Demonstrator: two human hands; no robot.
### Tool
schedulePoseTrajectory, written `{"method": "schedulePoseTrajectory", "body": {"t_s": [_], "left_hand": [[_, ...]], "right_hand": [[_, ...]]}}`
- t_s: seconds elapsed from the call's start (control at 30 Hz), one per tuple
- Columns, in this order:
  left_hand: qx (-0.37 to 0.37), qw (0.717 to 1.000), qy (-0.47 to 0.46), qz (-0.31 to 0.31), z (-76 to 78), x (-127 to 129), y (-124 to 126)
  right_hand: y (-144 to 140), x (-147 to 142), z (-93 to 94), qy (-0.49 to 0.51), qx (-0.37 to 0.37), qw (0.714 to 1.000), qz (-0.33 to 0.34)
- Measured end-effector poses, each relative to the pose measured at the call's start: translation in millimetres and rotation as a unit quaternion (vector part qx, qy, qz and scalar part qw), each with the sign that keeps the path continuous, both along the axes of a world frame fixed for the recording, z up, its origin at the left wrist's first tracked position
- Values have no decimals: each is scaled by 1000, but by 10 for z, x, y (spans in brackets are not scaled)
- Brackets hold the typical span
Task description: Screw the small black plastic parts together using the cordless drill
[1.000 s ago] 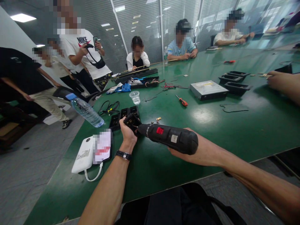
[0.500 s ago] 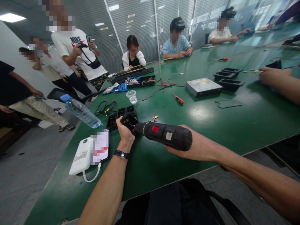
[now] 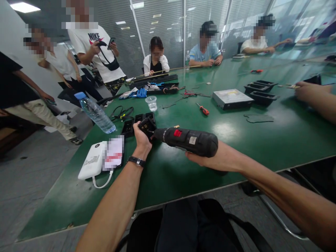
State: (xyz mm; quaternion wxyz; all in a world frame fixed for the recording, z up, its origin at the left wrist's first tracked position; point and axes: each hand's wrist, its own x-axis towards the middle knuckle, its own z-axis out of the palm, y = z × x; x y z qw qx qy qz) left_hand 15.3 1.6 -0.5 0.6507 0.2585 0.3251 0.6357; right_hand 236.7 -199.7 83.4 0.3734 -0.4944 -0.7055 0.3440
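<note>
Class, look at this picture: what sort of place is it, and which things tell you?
Probably a workshop or training room: people around a long green table, an electric screwdriver in the right hand, a small black part in the left hand.

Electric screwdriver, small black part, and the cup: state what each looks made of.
Electric screwdriver: matte black plastic shell, soft sheen, red switch; held in the right hand.
Small black part: probably molded plastic, dull and dark; gripped by the left hand.
Cup: thin clear plastic, see-through.

right hand (image 3: 207, 159) mostly behind electric screwdriver (image 3: 186, 140), bit tip hidden
</note>
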Motion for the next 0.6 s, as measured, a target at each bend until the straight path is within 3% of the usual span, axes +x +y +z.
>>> {"method": "schedulePoseTrajectory", "body": {"t_s": [0.6], "left_hand": [[-10, 1000, 10, 7, 127, 26, -133]], "right_hand": [[21, -41, 13, -13, -51, 999, -4]]}}
